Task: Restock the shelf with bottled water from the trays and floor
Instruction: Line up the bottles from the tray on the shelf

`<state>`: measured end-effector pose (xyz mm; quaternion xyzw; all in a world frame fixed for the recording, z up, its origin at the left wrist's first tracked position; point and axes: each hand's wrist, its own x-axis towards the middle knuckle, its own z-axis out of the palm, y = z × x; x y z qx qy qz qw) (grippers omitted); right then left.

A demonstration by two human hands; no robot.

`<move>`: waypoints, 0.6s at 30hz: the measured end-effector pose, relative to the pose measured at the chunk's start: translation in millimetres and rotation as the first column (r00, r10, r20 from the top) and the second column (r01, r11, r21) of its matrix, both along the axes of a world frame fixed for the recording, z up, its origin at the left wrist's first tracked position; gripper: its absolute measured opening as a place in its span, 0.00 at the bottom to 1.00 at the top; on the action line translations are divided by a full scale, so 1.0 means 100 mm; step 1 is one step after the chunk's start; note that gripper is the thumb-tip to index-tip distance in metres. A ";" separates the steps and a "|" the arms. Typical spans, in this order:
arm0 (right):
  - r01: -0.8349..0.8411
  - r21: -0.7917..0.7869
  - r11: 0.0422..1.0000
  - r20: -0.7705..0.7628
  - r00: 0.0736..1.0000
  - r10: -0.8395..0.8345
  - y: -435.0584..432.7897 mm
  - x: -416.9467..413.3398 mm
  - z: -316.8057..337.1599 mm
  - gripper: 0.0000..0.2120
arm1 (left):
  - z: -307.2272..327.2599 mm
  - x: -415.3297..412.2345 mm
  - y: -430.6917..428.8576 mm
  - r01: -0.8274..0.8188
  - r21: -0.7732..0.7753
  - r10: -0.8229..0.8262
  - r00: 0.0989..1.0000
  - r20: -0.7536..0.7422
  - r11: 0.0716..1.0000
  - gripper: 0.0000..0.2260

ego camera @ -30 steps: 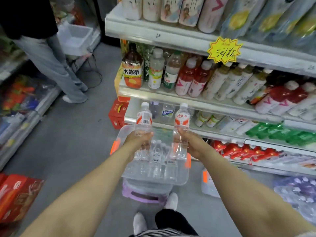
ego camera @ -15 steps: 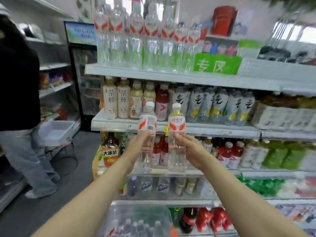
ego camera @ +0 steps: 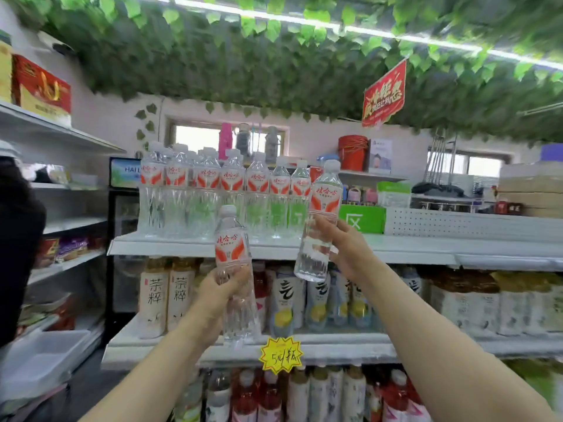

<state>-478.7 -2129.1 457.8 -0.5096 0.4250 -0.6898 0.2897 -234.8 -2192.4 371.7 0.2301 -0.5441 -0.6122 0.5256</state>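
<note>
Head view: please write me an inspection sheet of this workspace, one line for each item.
Surface: top shelf, carrying a water row at its left part.
Job's things: right bottle tilted beside the row's end; left bottle upright, lower.
Clutter: green box on the shelf.
Grippers: left hand and right hand each grip one bottle.
Cables: nothing seen.
Surroundings: tea bottles below, leaves overhead, another person at left.

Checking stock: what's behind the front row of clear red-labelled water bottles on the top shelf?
More white bottle caps rise behind the front row at left; their bodies and the depth are covered.
</note>
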 end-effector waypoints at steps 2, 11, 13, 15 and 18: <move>0.006 -0.017 1.000 0.022 1.000 -0.005 -0.15 -0.08 0.19 0.31 | 0.08 -0.06 -0.07 -0.032 -0.022 0.033 0.999 0.016 0.999 0.27; 0.030 -0.013 0.999 -0.086 0.996 -0.031 -1.19 -0.31 0.41 0.63 | 0.28 -0.32 -0.33 -0.134 -0.079 0.137 0.990 0.039 0.988 0.26; 0.015 0.006 1.000 -0.108 0.994 -0.015 -1.31 -0.27 0.42 0.63 | 0.30 -0.36 -0.39 -0.158 -0.100 0.164 0.985 0.050 0.982 0.27; 0.003 0.017 1.000 -0.127 0.992 -0.001 -1.35 -0.20 0.46 0.49 | 0.32 -0.37 -0.44 -0.173 -0.122 0.180 0.983 0.046 0.977 0.27; 0.024 0.035 0.999 -0.161 0.987 -0.018 -1.47 -0.15 0.48 0.43 | 0.33 -0.40 -0.50 -0.177 -0.139 0.183 0.983 0.034 0.974 0.25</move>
